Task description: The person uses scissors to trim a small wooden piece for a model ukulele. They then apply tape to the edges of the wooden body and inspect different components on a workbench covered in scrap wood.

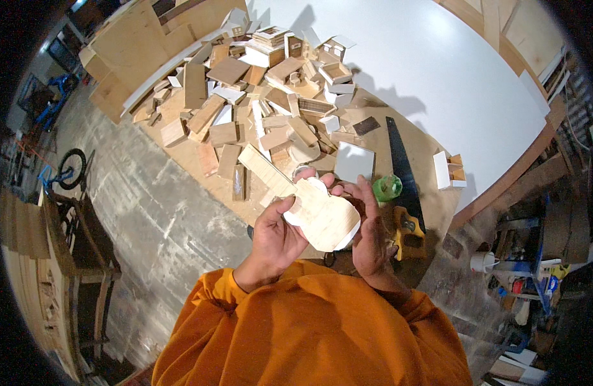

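Note:
In front of my chest I hold a small guitar-shaped wooden piece [326,219], with a pale body and a long neck slanting up to the left. My left hand [275,235] grips it where the neck meets the body, thumb on top. My right hand [369,235] is closed along the right side of the body, its fingertips reaching the upper edge. White edges show around the body, and its underside is hidden. Just beyond my right hand are a green round container [387,188] and a handsaw [409,233] with a yellow handle and dark blade.
Beyond my hands, a heap of wood offcuts [229,71] covers much of the brown board. A large white panel [438,71] extends to the right, with a small box-like wooden piece [449,170] near its edge. A bicycle [68,174] stands on the concrete floor at left.

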Available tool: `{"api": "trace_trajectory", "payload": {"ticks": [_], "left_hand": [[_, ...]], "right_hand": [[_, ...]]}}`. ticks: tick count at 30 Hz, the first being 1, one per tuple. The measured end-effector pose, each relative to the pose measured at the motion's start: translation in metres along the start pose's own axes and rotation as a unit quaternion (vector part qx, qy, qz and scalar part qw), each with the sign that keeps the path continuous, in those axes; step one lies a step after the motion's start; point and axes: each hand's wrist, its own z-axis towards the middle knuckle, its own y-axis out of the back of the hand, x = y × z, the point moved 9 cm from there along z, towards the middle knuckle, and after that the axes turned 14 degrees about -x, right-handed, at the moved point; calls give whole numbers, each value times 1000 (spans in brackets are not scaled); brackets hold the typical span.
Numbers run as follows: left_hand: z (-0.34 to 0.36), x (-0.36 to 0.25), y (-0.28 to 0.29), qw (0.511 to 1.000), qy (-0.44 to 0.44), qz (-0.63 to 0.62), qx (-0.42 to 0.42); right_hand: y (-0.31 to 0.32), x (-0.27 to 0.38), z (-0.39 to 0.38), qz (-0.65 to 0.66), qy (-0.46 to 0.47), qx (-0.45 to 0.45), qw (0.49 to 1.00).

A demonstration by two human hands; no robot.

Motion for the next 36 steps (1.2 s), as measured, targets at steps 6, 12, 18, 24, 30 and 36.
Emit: {"api": "trace_trajectory", "payload": {"ticks": [6, 12, 18, 24, 30, 36], "left_hand": [[-1, -13, 3, 996, -72, 59, -16], [-3, -16, 2, 992, -96, 82, -8], [0, -15, 6, 992, -91, 87, -17], [-1, -15, 6, 992, -92, 81, -20], [-4, -10, 9, 984, -82, 151, -44], [-6, -9, 9, 989, -82, 126, -21]], "right_hand": [[3, 13, -4, -59, 30, -22, 998], [0, -33, -12, 0, -168, 5, 986], [0, -40, -17, 10, -190, -8, 982], [2, -39, -14, 9, -195, -26, 980], [12, -19, 2, -51, -46, -62, 996], [14, -17, 0, -117, -28, -59, 991]]}}
